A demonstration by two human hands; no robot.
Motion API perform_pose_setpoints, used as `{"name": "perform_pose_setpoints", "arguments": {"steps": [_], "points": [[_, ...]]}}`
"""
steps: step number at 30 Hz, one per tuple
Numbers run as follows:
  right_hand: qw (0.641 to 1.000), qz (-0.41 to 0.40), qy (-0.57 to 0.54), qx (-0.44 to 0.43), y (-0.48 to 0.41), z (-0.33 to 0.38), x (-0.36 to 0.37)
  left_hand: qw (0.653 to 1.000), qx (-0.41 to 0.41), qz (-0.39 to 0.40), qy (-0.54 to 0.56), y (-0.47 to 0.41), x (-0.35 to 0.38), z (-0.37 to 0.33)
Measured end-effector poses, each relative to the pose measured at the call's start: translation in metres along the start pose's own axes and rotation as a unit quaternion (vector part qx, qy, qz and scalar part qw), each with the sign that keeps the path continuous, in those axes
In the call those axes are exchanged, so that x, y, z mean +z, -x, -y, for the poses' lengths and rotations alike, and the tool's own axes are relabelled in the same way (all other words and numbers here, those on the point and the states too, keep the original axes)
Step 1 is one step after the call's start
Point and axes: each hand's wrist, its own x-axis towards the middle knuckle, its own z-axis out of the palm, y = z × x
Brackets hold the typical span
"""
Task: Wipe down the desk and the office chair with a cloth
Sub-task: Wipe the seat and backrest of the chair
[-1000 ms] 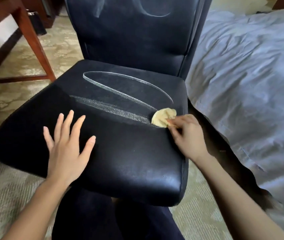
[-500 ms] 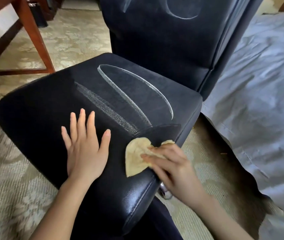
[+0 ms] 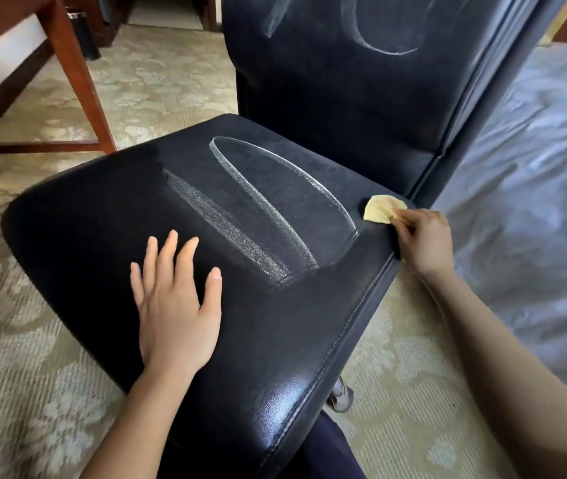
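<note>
A black leather office chair fills the middle of the view, with pale wet streaks across its seat and backrest. My left hand lies flat on the front part of the seat, fingers straight and spread. My right hand pinches a small yellow cloth against the seat's right rear corner, close to the backrest. Only a wooden leg and crossbar of the desk show at the upper left; the desk top is out of view.
Patterned beige carpet surrounds the chair. A bed with a grey-blue sheet runs along the right side, close to the chair. A dark bin stands behind the desk leg. A metal part of the chair base shows under the seat.
The chair has turned, its backrest swinging toward the right. My right hand slid the cloth from the seat's front right edge back to the right rear corner. My left hand stayed flat on the seat.
</note>
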Motion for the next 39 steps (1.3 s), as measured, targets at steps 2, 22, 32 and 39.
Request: {"name": "perform_pose_setpoints", "arguments": {"steps": [2, 22, 32, 39], "points": [[0.998, -0.005, 0.01, 0.063, -0.004, 0.008, 0.005, 1.0, -0.002, -0.001, -0.003, 0.001, 0.002, -0.001], [0.944, 0.183, -0.132, -0.243, 0.119, 0.148, -0.028, 1.0, -0.01, -0.005, -0.003, -0.001, 0.002, 0.004], [0.948, 0.206, -0.219, -0.109, 0.093, 0.103, -0.08, 1.0, -0.013, -0.018, 0.019, 0.001, 0.001, 0.004], [0.941, 0.246, 0.089, -0.213, 0.052, 0.078, -0.076, 1.0, -0.013, -0.014, 0.017, 0.003, 0.002, 0.006]]}}
